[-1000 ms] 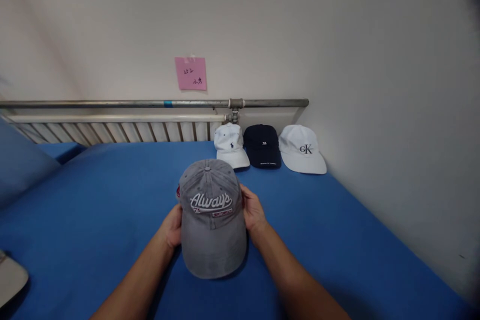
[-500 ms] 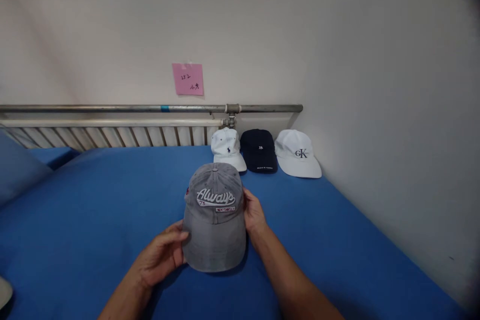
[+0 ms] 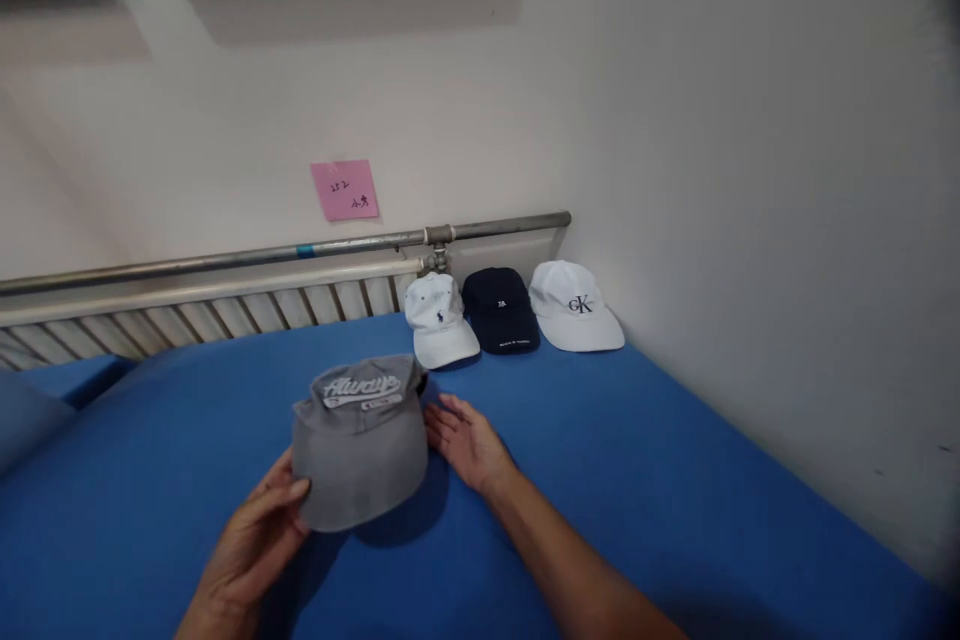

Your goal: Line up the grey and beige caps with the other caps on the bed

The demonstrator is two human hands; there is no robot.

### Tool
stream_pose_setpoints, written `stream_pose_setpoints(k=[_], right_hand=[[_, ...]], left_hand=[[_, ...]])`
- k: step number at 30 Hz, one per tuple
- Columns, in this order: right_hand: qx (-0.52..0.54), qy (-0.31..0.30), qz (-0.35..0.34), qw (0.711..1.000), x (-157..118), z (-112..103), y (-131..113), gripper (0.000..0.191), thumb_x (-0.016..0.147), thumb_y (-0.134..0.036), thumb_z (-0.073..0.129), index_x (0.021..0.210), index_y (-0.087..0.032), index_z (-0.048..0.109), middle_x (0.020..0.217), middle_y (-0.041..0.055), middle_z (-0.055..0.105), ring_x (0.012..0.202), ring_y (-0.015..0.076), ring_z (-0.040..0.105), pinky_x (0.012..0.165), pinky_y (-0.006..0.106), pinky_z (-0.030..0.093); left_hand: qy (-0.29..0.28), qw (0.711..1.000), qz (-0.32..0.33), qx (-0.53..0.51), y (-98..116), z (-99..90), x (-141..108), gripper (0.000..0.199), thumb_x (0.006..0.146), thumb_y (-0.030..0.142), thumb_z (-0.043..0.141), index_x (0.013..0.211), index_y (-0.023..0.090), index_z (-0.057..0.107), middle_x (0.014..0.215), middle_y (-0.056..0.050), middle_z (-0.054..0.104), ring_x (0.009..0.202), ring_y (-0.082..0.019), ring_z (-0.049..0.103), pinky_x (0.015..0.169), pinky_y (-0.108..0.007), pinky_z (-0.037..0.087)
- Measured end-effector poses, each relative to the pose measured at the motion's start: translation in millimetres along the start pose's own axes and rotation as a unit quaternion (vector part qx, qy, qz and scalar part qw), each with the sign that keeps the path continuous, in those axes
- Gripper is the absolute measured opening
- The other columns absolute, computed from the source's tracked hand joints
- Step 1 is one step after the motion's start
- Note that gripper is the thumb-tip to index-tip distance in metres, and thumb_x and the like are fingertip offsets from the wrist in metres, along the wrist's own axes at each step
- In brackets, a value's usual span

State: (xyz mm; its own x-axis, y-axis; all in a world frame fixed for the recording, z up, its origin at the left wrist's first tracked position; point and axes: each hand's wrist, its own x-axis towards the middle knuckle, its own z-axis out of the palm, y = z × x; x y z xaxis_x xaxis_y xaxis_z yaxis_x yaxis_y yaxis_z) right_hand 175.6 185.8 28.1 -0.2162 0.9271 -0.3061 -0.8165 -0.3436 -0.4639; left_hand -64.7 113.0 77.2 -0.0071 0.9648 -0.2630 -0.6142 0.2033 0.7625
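A grey cap [image 3: 361,460] with "Always" in raised white letters is held above the blue sheet, its brim towards me and its crown tilted back. My left hand [image 3: 262,530] grips the left edge of the brim, thumb on top and fingers underneath. Just right of the cap, my right hand [image 3: 466,442] has its fingers apart and palm facing up and inward, holding nothing. Its fingertips are close to the cap's side; whether they touch it is unclear.
Along the back stand a white cap [image 3: 442,320], a black cap [image 3: 501,310] and a white CK cap [image 3: 576,306]. Behind the blue bed [image 3: 187,440] are a radiator [image 3: 255,310], a metal pipe [image 3: 345,246] and a wall with a pink note [image 3: 345,190].
My left hand has moved the grey cap leftward and tilted it back. My right hand has let go of the cap and opened. The view has shifted, showing picture frames above.
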Motion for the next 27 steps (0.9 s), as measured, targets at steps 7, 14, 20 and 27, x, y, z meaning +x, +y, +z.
stream_pose_setpoints(k=[7,14,20,27], right_hand=[[-0.007,0.016,-0.018,1.0,-3.1,2.3,2.3,0.02,0.076,-0.028,0.073,0.089,-0.019,0.061,0.086,0.0072,0.071,0.078,0.0181,0.067,0.07,0.031,0.05],[-0.026,0.021,-0.024,0.999,-5.0,4.4,-9.0,0.023,0.073,-0.03,0.076,0.087,-0.019,0.062,0.083,0.0065,0.072,0.074,0.0184,0.068,0.065,0.03,0.048],[-0.038,0.019,-0.029,0.999,-3.9,4.1,-17.6,0.024,0.071,-0.033,0.077,0.085,-0.019,0.063,0.082,0.0058,0.072,0.073,0.0175,0.067,0.064,0.029,0.047],[-0.05,0.031,-0.028,0.998,-2.0,8.1,-16.9,0.022,0.072,-0.031,0.076,0.086,-0.018,0.063,0.081,0.0056,0.071,0.07,0.0172,0.066,0.061,0.029,0.046]], left_hand=[[0.026,0.994,0.103,-0.029,34.8,13.9,64.9,0.052,0.073,-0.012,0.044,0.111,0.014,0.068,0.089,-0.009,0.076,0.072,-0.021,0.073,0.062,-0.028,0.063],[0.023,0.988,0.123,-0.086,42.2,44.7,150.0,0.047,0.081,-0.009,0.042,0.108,0.021,0.065,0.096,-0.003,0.075,0.081,-0.016,0.071,0.075,-0.028,0.061],[0.09,0.993,0.042,-0.067,9.1,32.6,195.1,0.032,0.088,0.001,0.053,0.117,0.013,0.06,0.095,-0.007,0.071,0.069,-0.015,0.068,0.06,-0.027,0.058],[0.103,0.994,0.021,-0.042,8.9,25.6,195.6,0.039,0.086,-0.006,0.045,0.116,0.014,0.06,0.091,-0.007,0.07,0.069,-0.015,0.068,0.057,-0.025,0.058]])
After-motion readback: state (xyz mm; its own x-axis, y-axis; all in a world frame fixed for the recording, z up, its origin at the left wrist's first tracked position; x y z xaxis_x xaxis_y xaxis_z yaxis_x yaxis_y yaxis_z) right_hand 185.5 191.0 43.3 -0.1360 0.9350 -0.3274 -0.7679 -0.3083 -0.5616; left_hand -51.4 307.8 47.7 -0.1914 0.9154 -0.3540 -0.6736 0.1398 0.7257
